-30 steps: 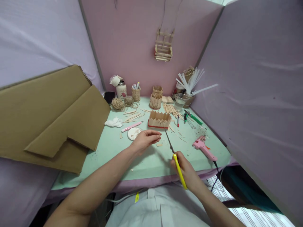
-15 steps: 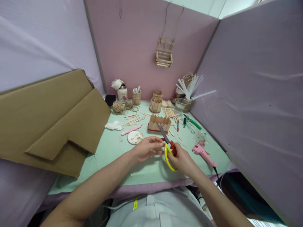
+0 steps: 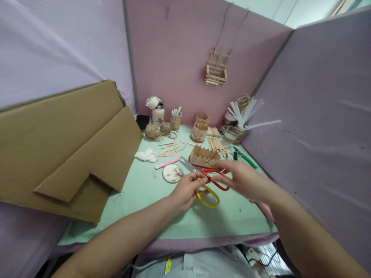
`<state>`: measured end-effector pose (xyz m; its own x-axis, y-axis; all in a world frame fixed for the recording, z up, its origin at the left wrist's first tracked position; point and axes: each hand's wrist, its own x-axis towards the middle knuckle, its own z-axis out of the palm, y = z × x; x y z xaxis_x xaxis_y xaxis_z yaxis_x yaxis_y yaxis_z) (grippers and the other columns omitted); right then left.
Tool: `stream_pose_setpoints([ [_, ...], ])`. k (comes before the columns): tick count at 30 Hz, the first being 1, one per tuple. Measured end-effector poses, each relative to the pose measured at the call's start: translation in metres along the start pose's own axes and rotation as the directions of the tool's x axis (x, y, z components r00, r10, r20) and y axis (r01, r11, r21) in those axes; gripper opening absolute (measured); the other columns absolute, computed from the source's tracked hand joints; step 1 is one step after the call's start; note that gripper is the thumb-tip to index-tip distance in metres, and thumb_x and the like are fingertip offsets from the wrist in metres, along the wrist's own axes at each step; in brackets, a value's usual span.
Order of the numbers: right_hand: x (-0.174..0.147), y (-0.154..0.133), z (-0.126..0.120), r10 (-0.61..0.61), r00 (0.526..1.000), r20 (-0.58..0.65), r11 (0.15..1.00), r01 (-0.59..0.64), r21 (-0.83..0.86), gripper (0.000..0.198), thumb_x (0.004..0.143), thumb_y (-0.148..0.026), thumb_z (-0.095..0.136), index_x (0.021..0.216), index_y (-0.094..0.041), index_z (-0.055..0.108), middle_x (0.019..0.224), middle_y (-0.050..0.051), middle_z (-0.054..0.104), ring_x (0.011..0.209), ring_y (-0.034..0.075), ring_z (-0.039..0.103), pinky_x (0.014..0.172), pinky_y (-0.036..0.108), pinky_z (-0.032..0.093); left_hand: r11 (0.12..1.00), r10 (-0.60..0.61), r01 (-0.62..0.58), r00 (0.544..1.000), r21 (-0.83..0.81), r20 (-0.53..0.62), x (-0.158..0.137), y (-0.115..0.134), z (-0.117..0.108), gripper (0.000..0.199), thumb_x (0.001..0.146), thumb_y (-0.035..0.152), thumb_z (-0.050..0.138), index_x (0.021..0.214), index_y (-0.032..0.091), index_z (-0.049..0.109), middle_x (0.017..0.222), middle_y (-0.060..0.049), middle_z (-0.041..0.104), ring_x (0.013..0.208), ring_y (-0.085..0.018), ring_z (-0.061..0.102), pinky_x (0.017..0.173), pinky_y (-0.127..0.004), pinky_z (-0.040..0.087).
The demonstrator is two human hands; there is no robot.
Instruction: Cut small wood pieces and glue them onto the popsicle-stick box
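Note:
My left hand (image 3: 187, 190) is closed around a pair of scissors (image 3: 211, 204) near the pivot. Their blades point up and to the left, and the red and yellow handle loops are spread apart. Beside the red loop is my right hand (image 3: 239, 175), blurred, with its fingers apart and nothing visible in them. Just beyond the hands stands a zigzag-edged wooden box (image 3: 204, 155) with a red base, partly covered by my right hand. To the left, a round white dish (image 3: 171, 178) holds small scraps, with a pink craft knife (image 3: 167, 163) behind it.
Wooden sticks (image 3: 217, 144), twine balls (image 3: 152, 132) and a clear cup (image 3: 228, 136) lie farther back. Green-handled pliers (image 3: 248, 160) sit at the right. My right arm mostly hides a pink glue gun (image 3: 266, 210). Folded cardboard (image 3: 72, 154) leans at left. A small wooden swing (image 3: 216, 73) hangs on the wall.
The scissors have passed from my right hand to my left and turned so the blades point left. My right hand has opened and moved right. The view has shifted left.

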<state>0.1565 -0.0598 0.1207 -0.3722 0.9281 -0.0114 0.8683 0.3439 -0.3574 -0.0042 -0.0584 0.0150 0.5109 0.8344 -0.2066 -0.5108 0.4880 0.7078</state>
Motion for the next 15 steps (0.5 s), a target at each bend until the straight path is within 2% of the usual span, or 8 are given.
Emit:
stream_pose_setpoints([
  [3,0.06,0.029,-0.026,0.127,0.975,-0.183,0.984,-0.147,-0.098,0.027,0.082,-0.042,0.054,0.093,-0.02,0.064,0.087,0.005,0.067,0.076,0.018,0.059,0.067,0.028,0.042,0.999,-0.013,0.014,0.999,0.034,-0.031,0.0,-0.001,0.0,0.028,0.061,0.027,0.077,0.078,0.013,0.06,0.083,-0.003,0.057,0.074,-0.011,0.055,0.069,-0.027,0.052],
  [5,0.11,0.051,-0.03,0.183,0.956,-0.231,0.961,-0.223,-0.161,0.026,0.079,-0.037,0.059,0.093,-0.016,0.064,0.09,0.007,0.066,0.08,0.019,0.06,0.07,0.029,0.042,0.998,-0.041,0.043,0.998,0.051,-0.036,-0.001,-0.001,0.0,0.03,0.059,0.029,0.078,0.078,0.013,0.06,0.083,-0.004,0.057,0.071,-0.01,0.055,0.069,-0.028,0.052],
  [8,0.172,0.075,-0.02,0.227,0.952,-0.206,0.95,-0.262,-0.168,0.029,0.077,-0.031,0.061,0.099,-0.012,0.062,0.091,0.009,0.066,0.081,0.019,0.06,0.068,0.028,0.044,0.994,-0.088,0.091,0.995,0.059,-0.056,-0.001,-0.002,0.0,0.034,0.056,0.031,0.079,0.077,0.013,0.059,0.082,-0.004,0.057,0.07,-0.011,0.056,0.068,-0.028,0.052],
  [10,0.199,0.085,-0.009,0.252,0.952,-0.173,0.942,-0.282,-0.183,0.033,0.075,-0.03,0.065,0.102,-0.011,0.062,0.091,0.008,0.066,0.081,0.019,0.06,0.069,0.028,0.045,0.993,-0.103,0.107,0.992,0.055,-0.069,-0.001,-0.002,0.0,0.036,0.054,0.033,0.08,0.077,0.013,0.06,0.082,-0.004,0.057,0.07,-0.011,0.056,0.068,-0.029,0.052],
  [12,0.217,0.092,0.002,0.279,0.95,-0.138,0.929,-0.303,-0.212,0.033,0.076,-0.03,0.065,0.103,-0.011,0.061,0.094,0.009,0.065,0.085,0.02,0.06,0.072,0.03,0.047,0.991,-0.122,0.126,0.989,0.046,-0.086,-0.001,-0.001,0.0,0.039,0.052,0.034,0.081,0.077,0.013,0.06,0.081,-0.004,0.057,0.07,-0.011,0.056,0.069,-0.03,0.052],
  [15,0.231,0.101,0.013,0.312,0.945,-0.102,0.907,-0.328,-0.266,0.032,0.085,-0.033,0.056,0.112,-0.014,0.055,0.11,0.008,0.058,0.094,0.02,0.058,0.079,0.037,0.049,0.988,-0.144,0.149,0.984,0.036,-0.105,-0.002,0.001,0.001,0.04,0.05,0.035,0.081,0.076,0.013,0.059,0.08,-0.003,0.056,0.071,-0.012,0.055,0.07,-0.03,0.051],
])
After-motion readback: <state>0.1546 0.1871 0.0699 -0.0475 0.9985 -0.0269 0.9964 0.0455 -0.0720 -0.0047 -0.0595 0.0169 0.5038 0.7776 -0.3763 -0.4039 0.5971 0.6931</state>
